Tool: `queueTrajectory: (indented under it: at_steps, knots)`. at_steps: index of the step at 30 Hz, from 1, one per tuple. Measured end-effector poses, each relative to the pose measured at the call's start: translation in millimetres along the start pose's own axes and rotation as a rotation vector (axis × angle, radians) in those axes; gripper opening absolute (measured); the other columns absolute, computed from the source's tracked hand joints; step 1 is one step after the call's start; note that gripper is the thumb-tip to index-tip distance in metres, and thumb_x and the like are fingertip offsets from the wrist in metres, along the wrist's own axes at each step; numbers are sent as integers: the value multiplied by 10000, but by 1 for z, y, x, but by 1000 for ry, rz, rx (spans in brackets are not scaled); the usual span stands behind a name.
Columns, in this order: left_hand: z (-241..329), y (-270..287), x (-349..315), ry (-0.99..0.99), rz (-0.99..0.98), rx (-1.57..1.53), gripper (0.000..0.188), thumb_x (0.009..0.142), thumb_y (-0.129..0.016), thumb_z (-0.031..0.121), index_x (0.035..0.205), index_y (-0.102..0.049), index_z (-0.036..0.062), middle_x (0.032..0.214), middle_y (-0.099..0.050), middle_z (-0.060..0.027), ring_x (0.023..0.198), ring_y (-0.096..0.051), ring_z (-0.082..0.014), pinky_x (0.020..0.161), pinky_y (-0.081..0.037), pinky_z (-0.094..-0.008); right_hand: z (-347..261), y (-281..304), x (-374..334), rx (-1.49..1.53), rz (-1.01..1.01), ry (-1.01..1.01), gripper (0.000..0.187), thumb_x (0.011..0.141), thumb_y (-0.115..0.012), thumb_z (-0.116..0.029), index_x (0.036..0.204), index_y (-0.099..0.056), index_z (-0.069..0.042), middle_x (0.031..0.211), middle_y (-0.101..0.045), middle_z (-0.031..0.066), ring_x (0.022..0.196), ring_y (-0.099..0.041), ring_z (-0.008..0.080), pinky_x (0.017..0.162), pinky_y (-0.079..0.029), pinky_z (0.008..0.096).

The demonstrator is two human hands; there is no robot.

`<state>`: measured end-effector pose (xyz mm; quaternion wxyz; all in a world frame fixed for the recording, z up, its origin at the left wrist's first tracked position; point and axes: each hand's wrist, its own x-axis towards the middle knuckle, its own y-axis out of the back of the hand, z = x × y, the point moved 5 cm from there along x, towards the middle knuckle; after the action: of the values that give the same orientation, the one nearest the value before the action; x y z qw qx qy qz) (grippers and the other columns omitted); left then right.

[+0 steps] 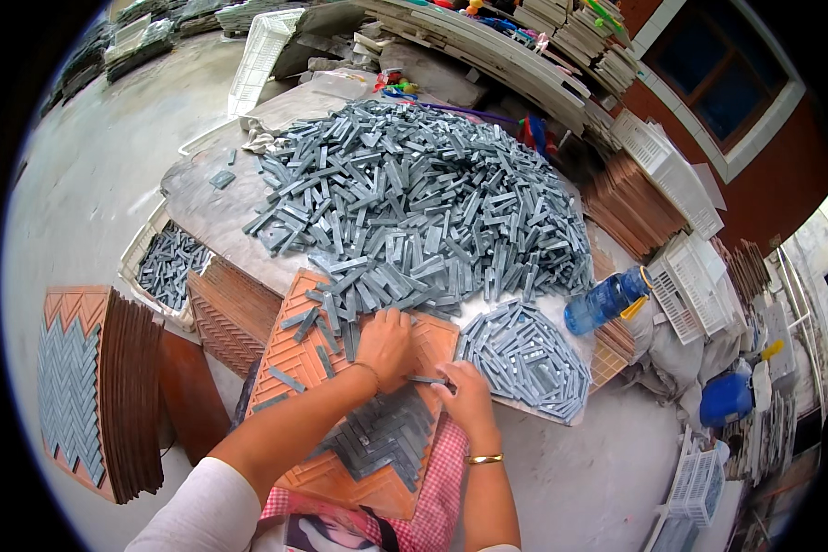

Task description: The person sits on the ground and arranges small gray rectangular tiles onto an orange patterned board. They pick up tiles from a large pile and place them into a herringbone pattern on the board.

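Note:
An orange herringbone-grooved tray [294, 442] lies tilted across my lap. Grey stone strips [377, 442] fill part of its near half in a zigzag pattern, while loose strips [317, 322] lie scattered over its far left part. My left hand [386, 351] is over the tray's far half, its fingers bunched downward beside the heap; what they hold, if anything, is hidden. At the tray's right edge my right hand [467, 397] pinches a grey stone strip [425, 379] between thumb and fingers. The large heap of grey strips [423, 198] rises just beyond both hands.
Right of the tray sits a round arrangement of strips [526, 361], near a blue bottle [607, 301]. Stacked orange trays [133, 396] stand at left, the top one filled with strips. A white crate [147, 241] holds more strips. Crates [685, 285] and stacks line the right.

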<state>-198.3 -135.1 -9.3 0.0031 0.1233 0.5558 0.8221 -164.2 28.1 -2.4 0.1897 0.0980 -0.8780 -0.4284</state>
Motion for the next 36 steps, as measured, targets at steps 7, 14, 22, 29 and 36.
queueTrajectory:
  at_steps: [7,14,22,29,36]
  knots:
    - [-7,-2,-7,-143,77,3,452,611,-726,141,979,-504,2,959,-499,-128,948,-514,-278,762,-481,-343,-7,-5,-6,9,-64,-32,164,781,-682,-106,924,-677,-26,821,-625,155,769,-620,332,691,-491,384]
    - [-21,-5,-12,-189,124,-90,239,711,-603,18,947,-561,25,932,-539,-128,930,-526,-304,807,-469,-364,-2,-11,-28,21,-105,-182,127,822,-645,-120,914,-655,-33,820,-632,191,760,-609,383,683,-482,440]
    - [-13,27,-39,-229,179,-382,231,726,-648,29,956,-638,37,918,-583,-119,912,-569,-318,786,-483,-395,-10,-12,-31,5,-7,-161,97,832,-630,-101,910,-638,-44,850,-617,180,793,-608,383,686,-485,452]
    - [-10,16,-65,-184,111,-437,240,748,-706,84,969,-629,27,918,-583,-128,882,-581,-327,768,-487,-399,-23,-9,-12,34,28,-96,154,787,-678,-36,941,-680,-36,887,-651,124,746,-651,272,655,-511,348]
    - [-9,16,-76,-201,223,-529,254,740,-709,62,978,-625,34,926,-593,-117,894,-578,-326,776,-485,-390,0,-39,4,601,-105,-327,147,799,-711,-79,927,-678,-17,776,-672,67,670,-633,132,599,-487,277]
